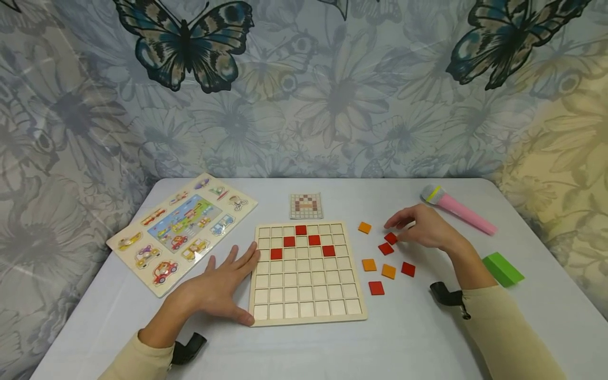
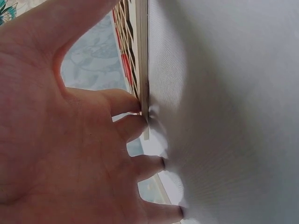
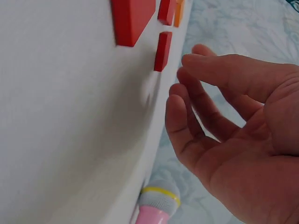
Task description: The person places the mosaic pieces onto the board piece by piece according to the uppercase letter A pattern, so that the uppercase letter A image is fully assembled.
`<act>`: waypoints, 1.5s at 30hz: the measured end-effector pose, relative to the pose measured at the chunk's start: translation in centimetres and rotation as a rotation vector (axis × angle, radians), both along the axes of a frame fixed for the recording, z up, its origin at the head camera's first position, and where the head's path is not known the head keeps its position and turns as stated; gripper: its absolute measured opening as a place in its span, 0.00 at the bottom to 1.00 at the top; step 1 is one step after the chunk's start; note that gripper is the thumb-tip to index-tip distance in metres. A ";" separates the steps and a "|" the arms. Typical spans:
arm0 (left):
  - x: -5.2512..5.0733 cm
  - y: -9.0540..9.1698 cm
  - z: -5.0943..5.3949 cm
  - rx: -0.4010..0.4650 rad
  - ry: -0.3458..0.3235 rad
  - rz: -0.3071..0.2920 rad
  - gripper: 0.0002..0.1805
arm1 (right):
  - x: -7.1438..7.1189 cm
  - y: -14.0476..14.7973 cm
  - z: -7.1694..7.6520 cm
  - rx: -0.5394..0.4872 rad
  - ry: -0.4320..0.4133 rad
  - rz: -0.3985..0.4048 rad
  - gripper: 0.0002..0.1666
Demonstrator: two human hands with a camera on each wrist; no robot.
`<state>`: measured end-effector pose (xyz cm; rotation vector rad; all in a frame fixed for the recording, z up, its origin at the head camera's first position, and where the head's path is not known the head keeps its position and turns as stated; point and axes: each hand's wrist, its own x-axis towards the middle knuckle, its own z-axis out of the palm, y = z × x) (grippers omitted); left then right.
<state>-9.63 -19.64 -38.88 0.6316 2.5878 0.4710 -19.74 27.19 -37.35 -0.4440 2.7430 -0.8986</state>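
A wooden grid board (image 1: 304,285) lies flat on the table, with several red tiles set in an inverted-V pattern in its upper cells. My left hand (image 1: 223,287) spreads its fingers along the board's left edge, thumb at the near left corner. In the left wrist view, fingertips touch the board's edge (image 2: 142,56) and the tabletop. My right hand (image 1: 423,227) hovers beside a loose red tile (image 1: 391,238), fingers gently bent. In the right wrist view nothing sits between the fingers, and a red tile (image 3: 163,51) lies just beyond the fingertips.
Loose orange tiles (image 1: 388,271) and red tiles (image 1: 376,288) lie right of the board. A small pattern card (image 1: 306,206) is behind it. To the left is a vehicle picture puzzle (image 1: 185,232). A pink toy microphone (image 1: 465,211) and a green block (image 1: 503,269) lie at the right.
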 end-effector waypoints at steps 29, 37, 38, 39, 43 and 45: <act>0.1 0.1 -0.1 -0.011 0.006 0.003 0.76 | -0.2 0.2 -1.0 0.053 0.023 0.087 0.15; 0.1 0.1 -0.2 -0.007 -0.001 0.002 0.75 | -0.4 0.1 -0.9 0.067 -0.006 0.082 0.15; 0.1 0.1 -0.2 -0.007 -0.002 0.002 0.75 | -0.4 0.1 -0.9 0.069 -0.006 0.082 0.15; 0.1 0.1 -0.2 -0.008 -0.003 0.002 0.75 | -0.4 0.1 -0.9 0.069 -0.005 0.082 0.15; 0.1 0.1 -0.2 -0.010 -0.001 0.001 0.76 | -0.3 0.1 -0.7 0.070 -0.003 0.075 0.14; 0.0 0.1 -0.2 -0.009 0.000 0.000 0.76 | -0.3 0.1 -0.6 0.068 -0.006 0.069 0.14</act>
